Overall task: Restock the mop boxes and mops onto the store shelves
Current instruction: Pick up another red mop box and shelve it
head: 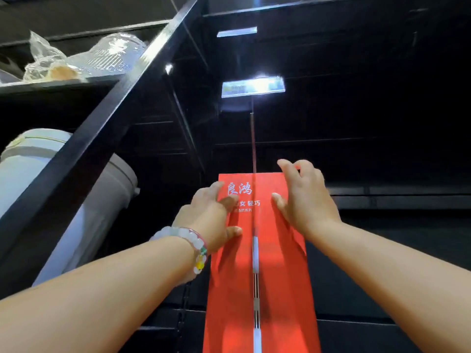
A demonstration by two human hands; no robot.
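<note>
While both hands press a tall red mop box (270, 263), left hand (209, 220) fingers flat, right hand (303, 200) fingers spread, loosely bent.

One red mop box (260, 263); two hands; two shelf labels; one bracelet (190, 244)
</note>
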